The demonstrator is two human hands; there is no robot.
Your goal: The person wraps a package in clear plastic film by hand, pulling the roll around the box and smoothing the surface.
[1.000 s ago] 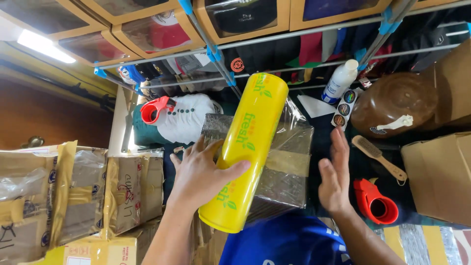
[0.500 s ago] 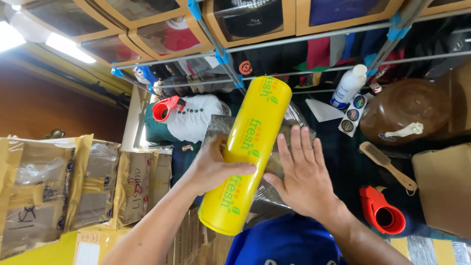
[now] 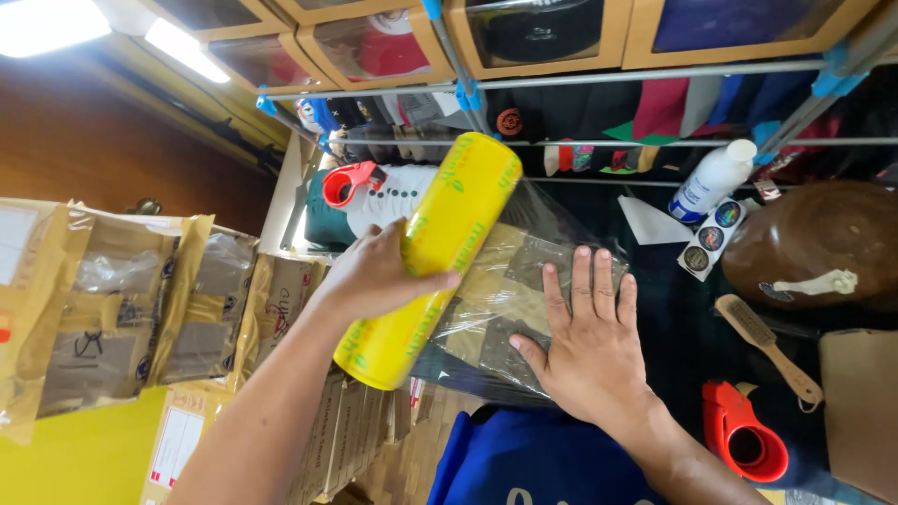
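Head view: left hand (image 3: 379,276) in a closed grip around yellow film roll (image 3: 432,257), tilted over wrapped packet (image 3: 510,304). Right hand (image 3: 585,346) flat, fingers spread, pressing clear film onto packet. Red tape dispenser (image 3: 744,440) near right, wooden brush (image 3: 767,346) beside.

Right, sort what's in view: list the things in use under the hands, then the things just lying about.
In use:
left hand gripping the yellow cylindrical roll of cling film
right hand flat on the film-covered flat parcel

Lying about:
red tape dispenser
wooden-handled brush
white plastic bottle
brown hat
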